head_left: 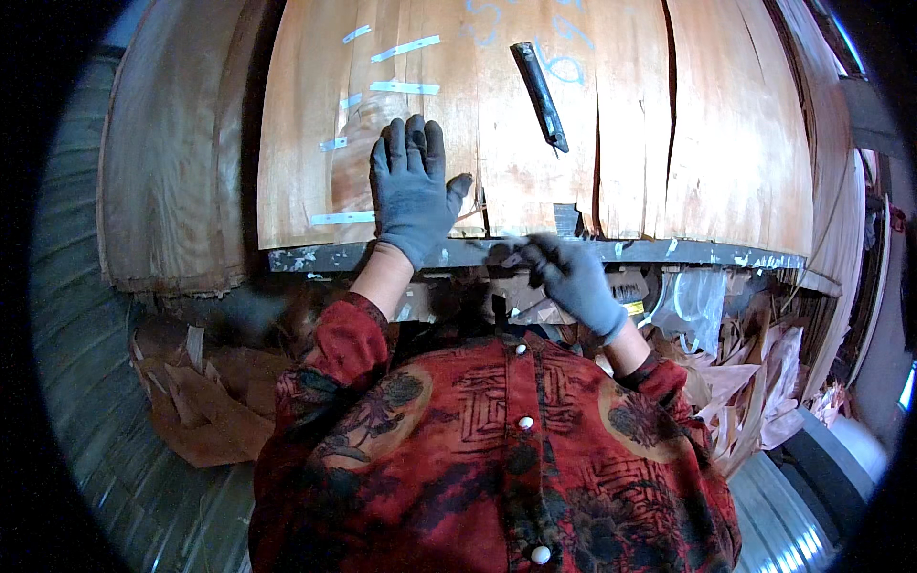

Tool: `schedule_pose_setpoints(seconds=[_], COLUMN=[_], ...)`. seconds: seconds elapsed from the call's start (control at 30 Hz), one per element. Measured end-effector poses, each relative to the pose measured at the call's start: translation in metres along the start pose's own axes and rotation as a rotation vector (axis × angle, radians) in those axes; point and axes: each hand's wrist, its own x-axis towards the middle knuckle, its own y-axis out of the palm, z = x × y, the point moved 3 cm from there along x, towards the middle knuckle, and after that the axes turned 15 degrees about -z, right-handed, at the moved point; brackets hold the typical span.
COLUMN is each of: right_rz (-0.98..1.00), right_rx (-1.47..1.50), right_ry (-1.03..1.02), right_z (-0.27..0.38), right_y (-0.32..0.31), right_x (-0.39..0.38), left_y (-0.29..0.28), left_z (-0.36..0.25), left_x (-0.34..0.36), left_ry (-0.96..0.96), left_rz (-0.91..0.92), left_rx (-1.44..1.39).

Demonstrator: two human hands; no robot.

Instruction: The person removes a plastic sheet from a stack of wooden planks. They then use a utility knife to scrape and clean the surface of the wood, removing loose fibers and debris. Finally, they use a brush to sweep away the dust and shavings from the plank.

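Note:
My left hand point(417, 196), in a grey glove with darker fingertips, lies flat on a sheet of pale wood veneer point(458, 153). Its fingers point away from me and its thumb sticks out to the right. Pale blue tape strips point(405, 88) are stuck on the veneer around and beyond it. Just over the near edge, my gloved right hand point(573, 282) has its fingers curled together. Its fingertips are smeared by motion, and whatever they pinch cannot be made out. A long black tool point(540, 95), perhaps a cutter, rests on the veneer, touched by neither hand.
A dark, paint-flecked rail point(688, 252) runs along the table's near edge. Dark gaps split the veneer at the right, and a small dark patch point(567, 220) shows near the edge. Veneer scraps point(215, 401) and a clear plastic bag point(690, 306) sit below. Another veneer stack point(177, 143) stands left.

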Motion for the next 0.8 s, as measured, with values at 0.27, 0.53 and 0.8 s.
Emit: schedule_pose_setpoints(seconds=[0.27, 0.53, 0.8], right_rz=[-0.073, -0.1, -0.136], right_rx=[-0.05, 0.533, 0.911], right_ry=[-0.091, 0.354, 0.516], right_z=[-0.011, -0.023, -0.016], right_y=[0.0, 0.021, 0.03], right_x=[0.006, -0.004, -0.006], left_y=[-0.016, -0.039, -0.066], left_z=[-0.003, -0.02, 0.001], left_x=[-0.003, -0.061, -0.038], left_ry=[0.071, 0.233, 0.176], left_rz=[0.099, 0.153, -0.112], left_rx=[-0.158, -0.395, -0.621])
